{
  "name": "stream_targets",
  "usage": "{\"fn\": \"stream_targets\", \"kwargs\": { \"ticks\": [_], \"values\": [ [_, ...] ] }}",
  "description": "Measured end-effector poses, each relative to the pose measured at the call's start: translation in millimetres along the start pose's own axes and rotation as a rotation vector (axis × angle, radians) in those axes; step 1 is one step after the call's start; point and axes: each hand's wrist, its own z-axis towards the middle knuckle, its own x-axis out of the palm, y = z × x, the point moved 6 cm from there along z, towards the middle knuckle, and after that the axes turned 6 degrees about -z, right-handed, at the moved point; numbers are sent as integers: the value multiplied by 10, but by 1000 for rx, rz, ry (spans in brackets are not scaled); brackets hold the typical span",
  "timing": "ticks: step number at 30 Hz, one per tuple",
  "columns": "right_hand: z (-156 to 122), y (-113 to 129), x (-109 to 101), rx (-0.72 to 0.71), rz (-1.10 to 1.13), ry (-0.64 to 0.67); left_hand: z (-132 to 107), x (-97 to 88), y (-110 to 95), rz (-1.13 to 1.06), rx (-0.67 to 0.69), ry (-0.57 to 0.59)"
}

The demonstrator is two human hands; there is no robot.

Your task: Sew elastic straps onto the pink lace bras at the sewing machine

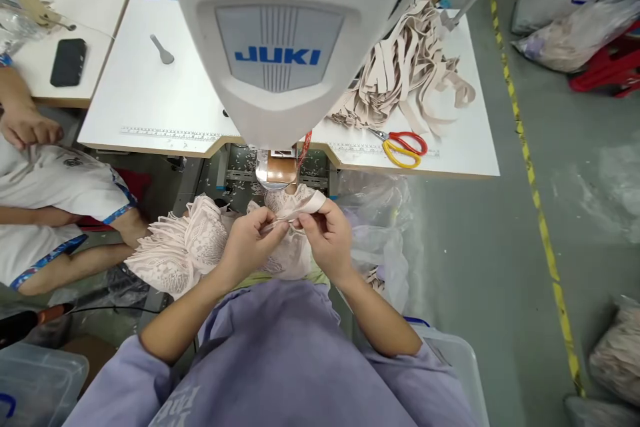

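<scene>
My left hand (253, 241) pinches the edge of a pale pink lace bra (293, 255) in front of the sewing machine (280, 60). Close beside it, my right hand (327, 237) is closed on a beige fabric strap (311, 203), which lies against the bra's edge between both hands. The fingertips of the two hands nearly meet. Just beyond them is the machine's sewing head, with a brown plate (281, 170). To the left of my left hand rests a stack of lace bra cups (183, 243). What lies under my fingers is partly hidden.
A pile of beige straps (395, 70) and red-yellow scissors (404, 149) lie on the white table (460, 153). A grey tool (162, 50) lies at left. Another person's hand (30, 125) is near a black phone (69, 63). Plastic bags (590, 33) stand at right.
</scene>
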Motion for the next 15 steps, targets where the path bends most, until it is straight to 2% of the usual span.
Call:
{"fn": "stream_targets", "kwargs": {
  "ticks": [2,5,9,12,15],
  "values": [
    [-19,-14,15,10,-2,11,-46,-7,14,36,54,-54],
    [-13,-116,50,122,71,68,-92,-3,48,43,96,-94],
    [11,-339,86,239,178,174,-73,9,163,-66,13,-47],
    [89,-665,122,353,274,238,-42,27,235,-85,-48,63],
    [335,-1160,209,674,629,134,-34,16,350,-244,-159,106]
  ]
}}
